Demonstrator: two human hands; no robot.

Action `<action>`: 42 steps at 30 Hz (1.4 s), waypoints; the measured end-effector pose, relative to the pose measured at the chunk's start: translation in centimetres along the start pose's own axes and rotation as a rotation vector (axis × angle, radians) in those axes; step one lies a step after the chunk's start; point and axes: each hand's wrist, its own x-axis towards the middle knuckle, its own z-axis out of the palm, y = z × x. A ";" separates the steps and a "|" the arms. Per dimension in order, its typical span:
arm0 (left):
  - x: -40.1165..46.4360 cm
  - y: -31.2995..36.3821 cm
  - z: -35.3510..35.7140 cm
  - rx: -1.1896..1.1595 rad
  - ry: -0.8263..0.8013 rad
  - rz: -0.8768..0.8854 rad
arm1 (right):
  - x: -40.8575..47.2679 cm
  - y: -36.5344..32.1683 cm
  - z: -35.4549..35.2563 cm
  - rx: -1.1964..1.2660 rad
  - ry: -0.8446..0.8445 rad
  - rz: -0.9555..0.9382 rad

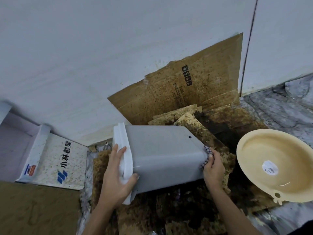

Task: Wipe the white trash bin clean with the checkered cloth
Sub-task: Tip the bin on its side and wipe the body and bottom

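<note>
The white trash bin [160,153] lies on its side above stained cardboard, its rimmed open end to the left and its base to the right. My left hand [116,177] grips the thick white rim, fingers wrapped over it. My right hand [213,168] presses the checkered cloth [208,150] against the bin's base edge; only a small blue-and-white bunch of cloth shows above my fingers. A small dark spot marks the bin's side near the base.
Stained brown cardboard [186,89] leans on the white wall and covers the floor under the bin. A cream plastic basin [277,167] sits at the right. A white printed box [55,160] lies at the left. Grey marble floor [288,106] shows at the right.
</note>
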 end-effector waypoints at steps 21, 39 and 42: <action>1.1 -1.5 2.1 0.031 0.096 0.041 | -12.5 -5.0 4.5 -0.138 -0.466 -0.486; 2.5 -2.8 2.1 -0.074 -0.057 -0.119 | -9.7 -2.1 5.0 -0.354 -0.424 -0.392; 2.3 -2.0 2.5 -0.068 -0.079 -0.134 | -12.7 -2.4 4.2 -0.360 -0.467 -0.421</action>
